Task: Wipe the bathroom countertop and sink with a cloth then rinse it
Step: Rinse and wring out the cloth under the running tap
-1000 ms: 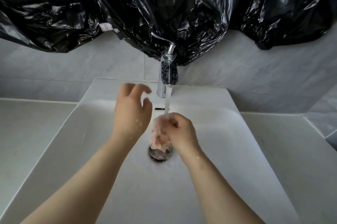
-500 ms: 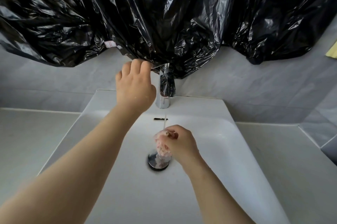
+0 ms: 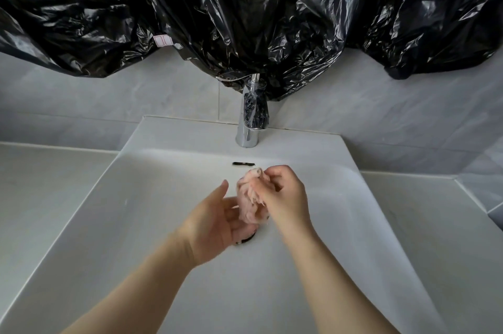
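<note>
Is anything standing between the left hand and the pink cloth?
Nothing visible does. The left hand is open right beside the cloth, which the right hand grips above the sink.

Back wall (image 3: 109, 99): large pale grey tiles with faint marbling and thin grout joints; one vertical joint runs just left of centre.
Second tiled face (image 3: 487, 162): same grey, at the right edge, set at an angle to the back wall.
Black plastic sheeting (image 3: 206, 1): glossy and heavily creased, spanning the upper wall edge to edge and hanging in swags, lowest at centre.
Label (image 3: 162, 40): small, white, outlined in red, on the sheeting's lower hem, left of centre.
Tap (image 3: 251, 118): chrome, upright below the centre swag, mirroring the black plastic.
Light: soft and even, with white glints along the plastic creases.
</note>
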{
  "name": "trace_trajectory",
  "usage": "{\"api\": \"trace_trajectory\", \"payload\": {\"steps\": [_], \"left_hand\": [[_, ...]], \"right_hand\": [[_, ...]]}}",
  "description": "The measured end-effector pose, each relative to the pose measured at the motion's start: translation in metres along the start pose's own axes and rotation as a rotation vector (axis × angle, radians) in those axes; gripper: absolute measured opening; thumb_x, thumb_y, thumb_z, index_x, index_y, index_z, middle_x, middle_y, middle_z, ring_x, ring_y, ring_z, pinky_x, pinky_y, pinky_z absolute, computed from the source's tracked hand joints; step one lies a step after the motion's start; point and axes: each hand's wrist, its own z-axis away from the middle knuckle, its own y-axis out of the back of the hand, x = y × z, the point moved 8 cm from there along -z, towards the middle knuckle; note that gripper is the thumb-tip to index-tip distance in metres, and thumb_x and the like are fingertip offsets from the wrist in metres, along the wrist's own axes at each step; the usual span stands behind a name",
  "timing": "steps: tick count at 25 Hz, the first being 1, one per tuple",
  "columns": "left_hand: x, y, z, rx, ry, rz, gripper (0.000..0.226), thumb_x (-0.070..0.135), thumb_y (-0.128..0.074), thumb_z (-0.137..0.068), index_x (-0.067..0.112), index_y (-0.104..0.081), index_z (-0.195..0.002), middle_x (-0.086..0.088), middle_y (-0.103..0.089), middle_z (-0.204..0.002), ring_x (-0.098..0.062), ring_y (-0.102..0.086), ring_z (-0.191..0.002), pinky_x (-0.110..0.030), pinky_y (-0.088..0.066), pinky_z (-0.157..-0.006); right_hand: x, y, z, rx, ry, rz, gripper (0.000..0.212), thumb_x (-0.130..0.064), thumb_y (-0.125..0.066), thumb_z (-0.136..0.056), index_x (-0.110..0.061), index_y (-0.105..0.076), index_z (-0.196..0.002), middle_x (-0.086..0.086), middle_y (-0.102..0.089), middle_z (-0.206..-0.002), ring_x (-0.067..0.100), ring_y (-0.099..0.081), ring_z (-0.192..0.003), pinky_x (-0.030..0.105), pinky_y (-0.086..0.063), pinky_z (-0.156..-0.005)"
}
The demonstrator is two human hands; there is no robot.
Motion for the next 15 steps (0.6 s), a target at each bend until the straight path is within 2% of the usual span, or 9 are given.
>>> {"api": "trace_trajectory", "payload": {"steps": [1,3,5,7,9,11,13,14,15], "left_hand": [[-0.003,0.0,-0.001,-0.024,0.038,0.057,0.054,0.046,-0.048,-0.085,-0.004,-0.062,-0.101,-0.019,-0.064,-0.086,-0.029,-0.062,-0.079,-0.034,-0.056,-0.07],[-0.002,0.0,-0.002,-0.059,0.041,0.076,0.044,0.04,-0.054,-0.079,0.0,-0.062,-0.094,-0.012,-0.059,-0.074,-0.023,-0.058,-0.068,-0.032,-0.056,-0.066],[0.007,-0.002,0.003,-0.086,0.014,-0.014,0.024,0.025,-0.055,-0.078,0.006,-0.061,-0.09,-0.006,-0.058,-0.069,-0.016,-0.056,-0.058,-0.03,-0.055,-0.062],[0.018,0.001,0.006,-0.105,0.021,-0.065,0.013,0.008,-0.056,-0.072,0.008,-0.065,-0.08,-0.005,-0.06,-0.068,-0.013,-0.058,-0.057,-0.025,-0.055,-0.06],[0.027,0.006,0.009,-0.125,0.053,-0.117,0.02,-0.008,-0.059,-0.065,0.011,-0.067,-0.068,-0.005,-0.059,-0.07,-0.01,-0.058,-0.058,-0.019,-0.052,-0.056],[0.031,0.003,0.011,-0.164,0.071,-0.323,0.024,-0.011,-0.057,-0.063,0.012,-0.061,-0.07,-0.002,-0.055,-0.073,-0.007,-0.054,-0.059,-0.013,-0.044,-0.053],[0.03,-0.006,0.012,-0.178,0.083,-0.594,0.025,-0.013,-0.054,-0.067,0.008,-0.057,-0.08,-0.002,-0.051,-0.069,-0.005,-0.052,-0.058,-0.013,-0.041,-0.052],[0.028,-0.013,0.013,-0.185,0.094,-0.724,0.025,-0.015,-0.053,-0.071,0.006,-0.056,-0.086,-0.003,-0.05,-0.067,-0.005,-0.051,-0.058,-0.013,-0.041,-0.051],[0.026,-0.018,0.013,-0.181,0.106,-0.843,0.024,-0.013,-0.053,-0.075,0.006,-0.055,-0.088,-0.002,-0.048,-0.064,-0.005,-0.049,-0.057,-0.013,-0.04,-0.051]], "right_hand": [[-0.003,-0.001,0.004,0.022,0.08,0.099,0.017,-0.019,-0.071,-0.082,-0.021,-0.056,-0.074,-0.009,-0.061,-0.066,-0.001,-0.056,-0.06,0.012,-0.042,-0.059],[-0.009,-0.015,0.012,-0.054,0.2,0.221,0.015,-0.015,-0.072,-0.08,-0.017,-0.059,-0.072,-0.013,-0.054,-0.079,-0.004,-0.055,-0.064,0.006,-0.04,-0.058],[-0.012,-0.031,0.019,-0.235,0.239,0.363,0.003,-0.021,-0.072,-0.078,-0.019,-0.07,-0.079,-0.014,-0.052,-0.093,-0.006,-0.055,-0.077,0.005,-0.039,-0.073],[-0.012,-0.035,0.023,-0.383,0.242,0.462,0.019,-0.03,-0.062,-0.074,-0.026,-0.075,-0.088,-0.014,-0.062,-0.096,-0.004,-0.051,-0.097,0.012,-0.034,-0.088],[-0.016,-0.023,0.022,-0.373,0.218,0.383,0.031,-0.016,-0.055,-0.07,-0.026,-0.073,-0.092,-0.015,-0.065,-0.102,-0.005,-0.051,-0.103,0.017,-0.036,-0.091],[-0.026,-0.019,0.024,-0.307,0.395,0.515,0.05,0.001,-0.054,-0.073,-0.023,-0.062,-0.115,-0.011,-0.056,-0.13,0.006,-0.046,-0.115,0.026,-0.036,-0.098],[-0.025,-0.04,0.033,-0.378,0.634,0.814,0.074,-0.001,-0.061,-0.075,-0.023,-0.034,-0.14,-0.003,-0.037,-0.149,0.02,-0.043,-0.121,0.036,-0.038,-0.097],[-0.024,-0.049,0.036,-0.385,0.725,0.914,0.082,-0.008,-0.069,-0.073,-0.022,-0.027,-0.141,0.002,-0.041,-0.146,0.026,-0.05,-0.114,0.039,-0.045,-0.089],[-0.025,-0.054,0.037,-0.37,0.776,0.959,0.086,-0.014,-0.077,-0.066,-0.019,-0.03,-0.138,0.007,-0.054,-0.132,0.028,-0.059,-0.098,0.036,-0.051,-0.076]]}}
